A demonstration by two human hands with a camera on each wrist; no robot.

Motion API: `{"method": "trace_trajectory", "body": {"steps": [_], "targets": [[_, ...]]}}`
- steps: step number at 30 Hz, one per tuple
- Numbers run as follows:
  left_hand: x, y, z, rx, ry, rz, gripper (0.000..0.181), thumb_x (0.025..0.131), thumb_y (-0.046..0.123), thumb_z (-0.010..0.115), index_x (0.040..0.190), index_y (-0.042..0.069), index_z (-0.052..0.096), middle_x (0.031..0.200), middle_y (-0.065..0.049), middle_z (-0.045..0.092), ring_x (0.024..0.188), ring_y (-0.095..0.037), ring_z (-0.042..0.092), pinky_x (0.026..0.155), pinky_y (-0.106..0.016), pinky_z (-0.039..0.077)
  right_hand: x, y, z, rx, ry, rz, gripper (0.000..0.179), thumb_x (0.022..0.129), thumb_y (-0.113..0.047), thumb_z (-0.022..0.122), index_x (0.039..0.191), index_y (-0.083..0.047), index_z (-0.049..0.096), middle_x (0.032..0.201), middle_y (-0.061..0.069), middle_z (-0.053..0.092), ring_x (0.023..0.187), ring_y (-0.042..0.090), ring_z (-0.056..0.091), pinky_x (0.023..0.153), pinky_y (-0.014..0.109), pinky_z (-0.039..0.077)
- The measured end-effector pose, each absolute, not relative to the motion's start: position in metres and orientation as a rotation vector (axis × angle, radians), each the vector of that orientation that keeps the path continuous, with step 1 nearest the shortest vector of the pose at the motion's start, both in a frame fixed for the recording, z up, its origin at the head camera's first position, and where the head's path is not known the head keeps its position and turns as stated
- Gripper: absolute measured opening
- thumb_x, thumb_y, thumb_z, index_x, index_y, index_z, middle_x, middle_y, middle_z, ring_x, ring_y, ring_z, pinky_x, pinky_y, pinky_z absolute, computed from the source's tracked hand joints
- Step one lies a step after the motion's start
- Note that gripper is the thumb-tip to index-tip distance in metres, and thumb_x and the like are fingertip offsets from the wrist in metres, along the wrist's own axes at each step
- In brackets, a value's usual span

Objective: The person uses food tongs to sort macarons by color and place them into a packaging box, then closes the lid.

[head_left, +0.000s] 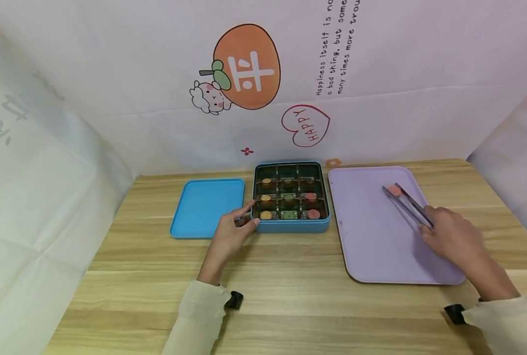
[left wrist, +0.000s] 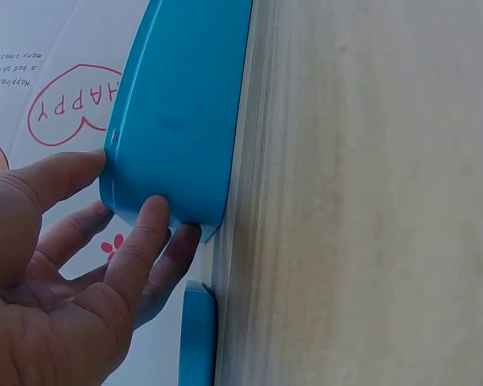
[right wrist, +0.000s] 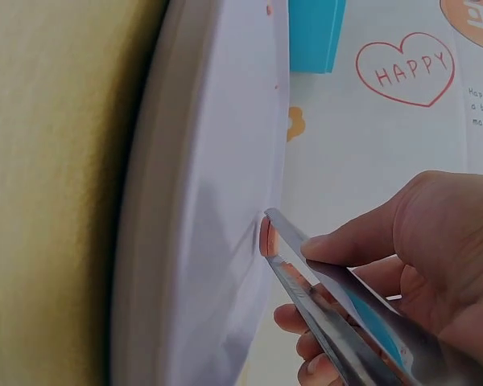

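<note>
My left hand (head_left: 230, 234) rests its fingertips on the left front corner of a blue square box (head_left: 290, 227). In the left wrist view its fingers lie lightly against the box's wall, fairly straight. Inside the box, a dark divided insert holds small round sweets in yellow (head_left: 266, 215), green (head_left: 289, 215) and red (head_left: 313, 214) columns. Over on the right, my right hand (head_left: 454, 234) grips metal tongs (head_left: 412, 209). Between the tongs' tips is a round pink macaron-like sweet (head_left: 395, 190), close over the far right part of a lilac tray (head_left: 379, 251).
A blue lid (head_left: 207, 207) lies flat to the left of the box, partly behind my left hand. The tray stands just right of the box. Behind them rises a white printed cloth (head_left: 166, 143), and everything sits on a wood-grain table (head_left: 290, 296).
</note>
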State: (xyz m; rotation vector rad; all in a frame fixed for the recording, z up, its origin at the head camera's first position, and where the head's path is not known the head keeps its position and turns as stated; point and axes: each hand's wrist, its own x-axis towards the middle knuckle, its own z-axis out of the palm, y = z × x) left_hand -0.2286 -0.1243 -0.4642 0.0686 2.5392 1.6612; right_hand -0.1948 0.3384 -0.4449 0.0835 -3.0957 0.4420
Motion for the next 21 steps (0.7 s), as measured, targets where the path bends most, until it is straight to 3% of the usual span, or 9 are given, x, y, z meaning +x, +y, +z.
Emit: {"method": "trace_trajectory", "body": {"steps": [12, 21], "targets": [[-0.228, -0.124, -0.462, 0.071, 2.542, 1.657, 0.054, 0.102, 0.018, 0.07, 0.154, 0.022, 0.055, 0.163, -0.02, 0.044, 0.136, -0.037, 0.061, 0.097, -0.045, 0.059, -0.192, 0.322, -0.432, 0.112, -3.052, 0.457, 0.018, 0.095, -0.01, 0.062, 0.082, -0.005, 0.05, 0.074, 0.012, 0.049, 0.063, 0.027, 0.045, 0.052, 0.037, 0.031], [-0.228, -0.125, -0.464, 0.079, 2.539, 1.659, 0.054, 0.102, 0.017, 0.07, 0.154, 0.022, 0.055, 0.163, -0.022, 0.043, 0.136, -0.037, 0.061, 0.097, -0.045, 0.059, -0.193, 0.293, -0.419, 0.221, -2.987, 0.423, 0.018, 0.092, -0.008, 0.065, 0.102, 0.005, 0.059, 0.077, 0.013, 0.054, 0.063, 0.025, 0.047, 0.05, 0.037, 0.034]]}}
